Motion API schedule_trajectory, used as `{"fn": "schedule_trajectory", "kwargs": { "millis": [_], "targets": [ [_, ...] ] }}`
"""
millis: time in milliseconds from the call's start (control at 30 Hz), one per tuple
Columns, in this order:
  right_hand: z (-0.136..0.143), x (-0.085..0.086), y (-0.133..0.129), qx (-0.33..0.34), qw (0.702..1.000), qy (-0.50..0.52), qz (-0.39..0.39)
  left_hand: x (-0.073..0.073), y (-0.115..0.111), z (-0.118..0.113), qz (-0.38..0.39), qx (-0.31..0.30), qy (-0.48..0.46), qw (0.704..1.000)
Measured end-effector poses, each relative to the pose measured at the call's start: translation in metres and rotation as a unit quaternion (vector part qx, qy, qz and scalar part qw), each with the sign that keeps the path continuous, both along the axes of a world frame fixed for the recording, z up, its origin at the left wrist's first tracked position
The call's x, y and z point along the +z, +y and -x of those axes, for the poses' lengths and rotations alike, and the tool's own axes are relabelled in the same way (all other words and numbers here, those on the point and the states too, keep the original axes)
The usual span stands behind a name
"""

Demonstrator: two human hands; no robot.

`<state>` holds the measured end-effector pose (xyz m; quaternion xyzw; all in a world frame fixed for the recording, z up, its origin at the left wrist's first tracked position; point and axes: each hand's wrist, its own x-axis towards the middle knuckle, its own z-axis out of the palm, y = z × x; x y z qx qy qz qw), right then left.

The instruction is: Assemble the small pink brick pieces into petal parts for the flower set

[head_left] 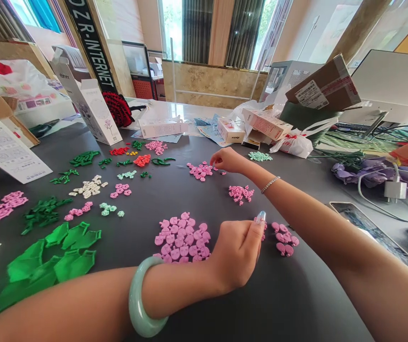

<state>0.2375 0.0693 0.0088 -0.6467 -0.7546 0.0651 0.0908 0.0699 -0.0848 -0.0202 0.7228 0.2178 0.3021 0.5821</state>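
My left hand (238,254), with a jade bangle (143,297) at the wrist, is closed in front of me, thumb against the fingers. A bit of a pink building-block piece (264,227) shows behind its thumb; most of it is hidden. Further out, my right hand (228,160) bends its fingers down in a pinch at the right edge of a pile of pink flower-like pieces (200,171). What its fingertips hold is too small to make out. Beside my left hand lie rounded pink pieces (182,237), and darker pink pieces (285,239) sit to its right. Small pink pieces (240,194) lie below my right forearm.
Green leaf pieces (47,261), cream pieces (89,187) and red pieces (142,160) lie sorted at left. Mint pieces (260,156) lie beyond my right wrist. Boxes (163,128) stand at the back. A tablet-like device (378,237), a charger (395,189) and purple flowers (363,173) are at right.
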Motion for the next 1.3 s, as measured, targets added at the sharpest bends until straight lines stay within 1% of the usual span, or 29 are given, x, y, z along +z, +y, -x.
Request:
{"fn": "schedule_trajectory", "kwargs": {
  "millis": [133, 533, 700, 933, 1167, 1300],
  "targets": [
    [0.003, -0.003, 0.006, 0.000, 1.000, -0.015, 0.002, 0.000, 0.000, 0.000, -0.002, 0.006, -0.003, 1.000],
    [0.008, 0.003, 0.019, 0.012, 0.998, -0.053, 0.038, 0.000, 0.000, 0.000, -0.015, 0.009, -0.004, 1.000],
    [0.001, -0.002, 0.022, 0.026, 0.998, -0.056, 0.034, 0.000, 0.001, 0.000, -0.022, 0.005, -0.003, 1.000],
    [-0.003, -0.011, 0.020, 0.031, 0.997, -0.068, 0.013, 0.000, 0.000, 0.001, -0.004, 0.000, -0.007, 1.000],
    [-0.003, -0.005, 0.022, 0.027, 0.996, -0.085, -0.008, -0.001, 0.000, 0.001, -0.006, -0.002, -0.009, 1.000],
    [-0.001, -0.004, 0.022, 0.023, 0.995, -0.092, 0.013, -0.001, 0.001, 0.000, 0.001, -0.002, -0.014, 1.000]
  ]
}}
